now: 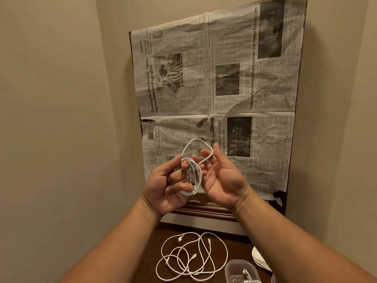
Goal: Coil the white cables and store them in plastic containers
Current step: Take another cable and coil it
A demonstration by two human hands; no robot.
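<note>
Newsprint (pixel 224 78) covers the board behind the grip. Below the grip, on the dark table (pixel 234 242), loose cables (pixel 191 256) sprawl beside a clear container (pixel 238 268). Left hand (pixel 165 186) grips a white coil (pixel 199 176), raised well above the table; right hand (pixel 222 180) curls fingers round its upper loop.

A white cable (pixel 192 176), partly wound into several loops, hangs upright between the left grip (pixel 165 184), curled round the loops, and the right grip (pixel 222 180), hooking a wider free loop. Loose cables (pixel 191 258) lie tangled on the bench (pixel 173 231). Just beside them, an open clear container (pixel 234 268) holds a stored cable (pixel 245 275)
</note>
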